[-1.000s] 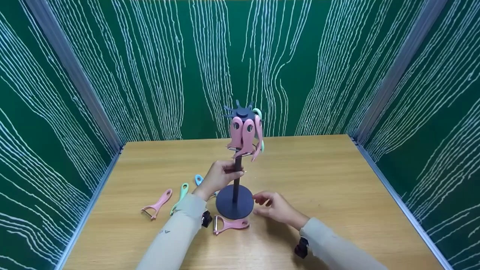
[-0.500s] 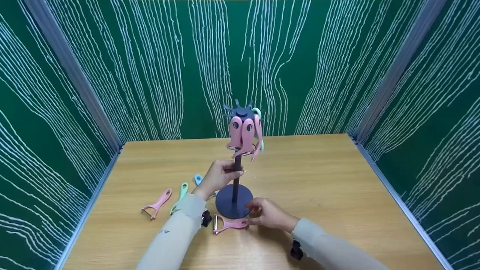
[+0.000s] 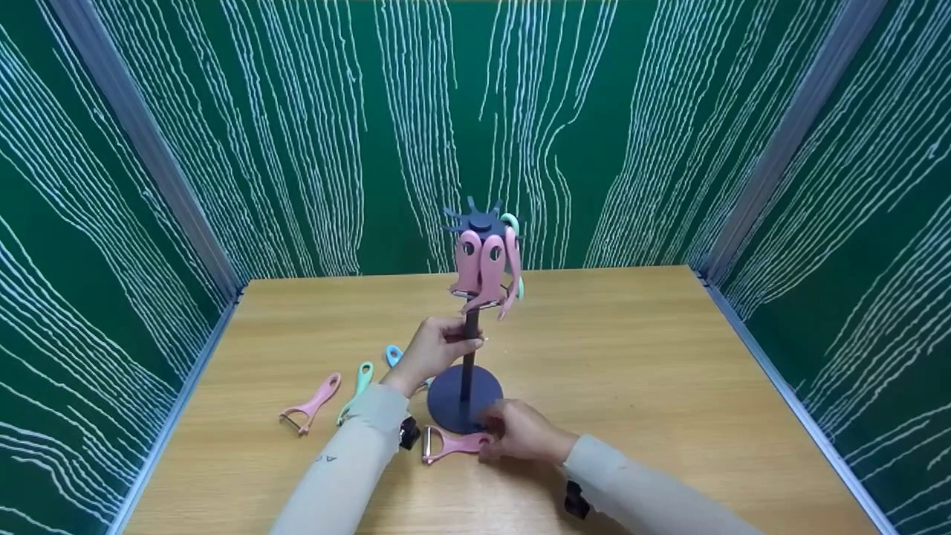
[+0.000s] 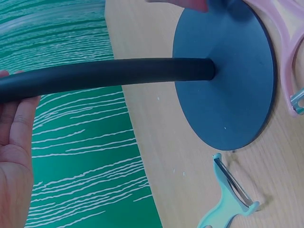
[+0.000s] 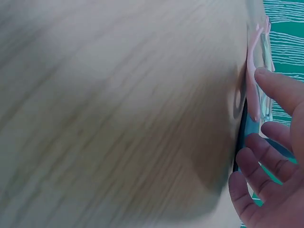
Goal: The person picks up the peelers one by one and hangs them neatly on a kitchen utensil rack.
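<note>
Head view: L hand (image 3: 437, 351) grips the pole of the stand (image 3: 467, 377), fingers & thumb round it. R hand (image 3: 526, 432) is at the handle end of a pink peeler (image 3: 455, 443), flat on the table (image 3: 631, 357) just beside the stand's base (image 3: 449, 405); per R wrist cam, fingers apart & loosely bent, thumb at the handle, no closed grip. Up top hang 3 pink peelers (image 3: 490, 275) + a green one (image 3: 510, 219). Left side: pink, green & blue peelers (image 3: 396, 362), the blue partly hidden by L arm.
</note>
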Motion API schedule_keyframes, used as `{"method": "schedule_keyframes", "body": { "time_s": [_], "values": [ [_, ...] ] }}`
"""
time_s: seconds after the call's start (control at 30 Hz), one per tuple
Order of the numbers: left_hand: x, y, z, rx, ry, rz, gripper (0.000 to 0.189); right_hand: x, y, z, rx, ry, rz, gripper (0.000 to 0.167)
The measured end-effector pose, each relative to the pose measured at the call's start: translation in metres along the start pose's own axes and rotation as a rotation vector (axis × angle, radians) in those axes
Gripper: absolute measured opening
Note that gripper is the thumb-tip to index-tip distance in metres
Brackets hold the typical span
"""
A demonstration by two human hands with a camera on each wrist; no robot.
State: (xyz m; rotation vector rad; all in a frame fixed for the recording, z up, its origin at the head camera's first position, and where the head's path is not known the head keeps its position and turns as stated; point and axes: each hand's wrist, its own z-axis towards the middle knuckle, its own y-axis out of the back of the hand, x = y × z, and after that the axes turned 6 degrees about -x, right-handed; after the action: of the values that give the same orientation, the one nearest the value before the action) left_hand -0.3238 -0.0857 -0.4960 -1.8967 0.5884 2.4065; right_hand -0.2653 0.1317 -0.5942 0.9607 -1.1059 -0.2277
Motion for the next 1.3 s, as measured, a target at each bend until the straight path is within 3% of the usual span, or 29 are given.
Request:
{"method": "schedule_keyframes", "body": {
  "time_s": [0.4,0.67,0.8,0.97,1.3],
  "values": [
    [0.000,0.000,0.000,-0.005,-0.012,0.003,0.014,0.002,-0.010,0.004,0.025,0.086,-0.118,0.025],
    [0.000,0.000,0.000,-0.008,-0.011,0.014,0.014,0.003,-0.008,0.003,0.011,0.118,-0.108,0.014],
    [0.000,0.001,-0.001,-0.001,0.006,0.001,0.016,0.004,-0.003,0.002,-0.012,0.126,-0.074,0.014],
    [0.001,0.001,-0.001,0.002,0.014,-0.014,0.017,0.002,0.008,-0.002,-0.030,0.073,-0.023,0.024],
    [0.002,0.001,0.000,0.004,-0.007,-0.016,0.015,-0.006,0.027,-0.007,-0.092,-0.030,0.217,0.022]
  ]
}}
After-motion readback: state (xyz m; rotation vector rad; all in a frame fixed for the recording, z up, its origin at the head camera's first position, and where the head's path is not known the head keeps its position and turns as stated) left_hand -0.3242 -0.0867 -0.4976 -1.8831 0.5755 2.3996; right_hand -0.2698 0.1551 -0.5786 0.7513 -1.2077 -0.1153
